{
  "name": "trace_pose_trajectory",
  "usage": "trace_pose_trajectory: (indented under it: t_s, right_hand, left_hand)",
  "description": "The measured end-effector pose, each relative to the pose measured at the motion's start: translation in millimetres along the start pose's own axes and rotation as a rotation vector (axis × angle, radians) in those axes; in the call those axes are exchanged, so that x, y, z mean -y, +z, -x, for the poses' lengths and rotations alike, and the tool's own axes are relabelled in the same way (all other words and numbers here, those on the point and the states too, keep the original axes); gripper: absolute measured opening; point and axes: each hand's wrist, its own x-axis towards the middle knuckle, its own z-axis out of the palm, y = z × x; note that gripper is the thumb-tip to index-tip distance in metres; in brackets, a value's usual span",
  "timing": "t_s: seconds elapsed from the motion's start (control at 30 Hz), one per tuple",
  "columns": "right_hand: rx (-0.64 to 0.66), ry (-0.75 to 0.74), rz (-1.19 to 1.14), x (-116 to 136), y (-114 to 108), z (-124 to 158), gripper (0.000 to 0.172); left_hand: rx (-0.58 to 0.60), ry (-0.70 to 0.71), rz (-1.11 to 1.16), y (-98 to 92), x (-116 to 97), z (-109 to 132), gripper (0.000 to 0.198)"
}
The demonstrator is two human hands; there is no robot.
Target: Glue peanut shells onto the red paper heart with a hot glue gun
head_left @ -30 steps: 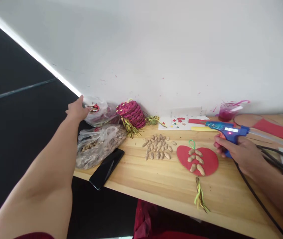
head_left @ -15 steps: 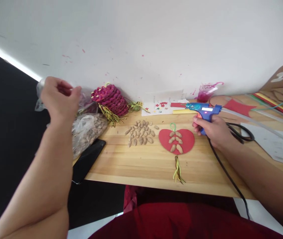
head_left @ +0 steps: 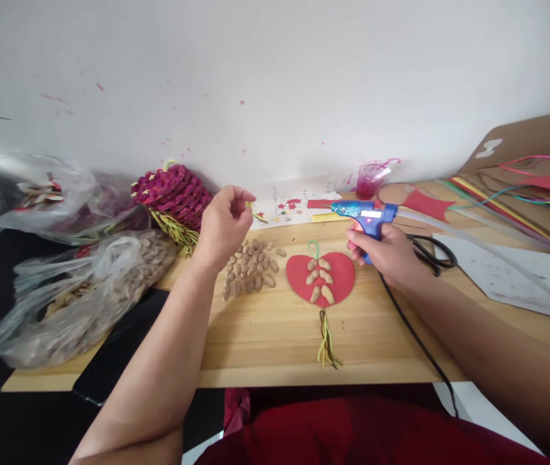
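Note:
My right hand (head_left: 388, 252) grips a blue glue gun (head_left: 365, 214), a small red light lit on its side and its nozzle pointing left. Below the nozzle lies a red heart-shaped card (head_left: 297, 278) with paired peanuts (head_left: 326, 276) down its middle. A green loop (head_left: 313, 248) tops the card, and a yellow-green and brown tassel (head_left: 326, 342) hangs from its lower tip. Raised above the loose peanuts (head_left: 250, 265), my left hand (head_left: 226, 223) has its fingers curled in a pinch. Whatever it may hold is too small to make out.
Plastic bags (head_left: 76, 303) of peanuts and a black phone (head_left: 115, 349) lie at left. A purple woven piece (head_left: 178, 194) leans by the wall. Star stickers (head_left: 292, 205), a stained cup (head_left: 369, 181) and coloured strips (head_left: 478, 200) sit behind. The gun's black cord (head_left: 413, 329) runs over the table's front edge.
My left hand has moved right, from over the plastic bags to above the loose peanuts. The view has turned left. My right hand still holds the glue gun by the heart.

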Motion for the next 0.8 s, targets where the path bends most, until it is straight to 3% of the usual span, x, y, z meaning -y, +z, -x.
trace_pose_trajectory:
  t_s: [0.23, 0.57, 0.8]
  right_hand:
    - [0.007, 0.033, 0.037, 2.4, 3.8, 2.8, 0.020]
    - [0.016, 0.054, 0.018, 1.9, 4.0, 2.6, 0.022]
    - [-0.003, 0.074, 0.041, 5.8, 5.6, 4.6, 0.020]
  left_hand:
    - [0.081, -0.052, 0.024, 3.1, 22.6, 10.3, 0.023]
    - [0.171, -0.101, 0.131, 7.2, 14.7, 14.8, 0.022]
    - [0.213, -0.013, 0.075, 10.5, 14.1, 17.1, 0.020]
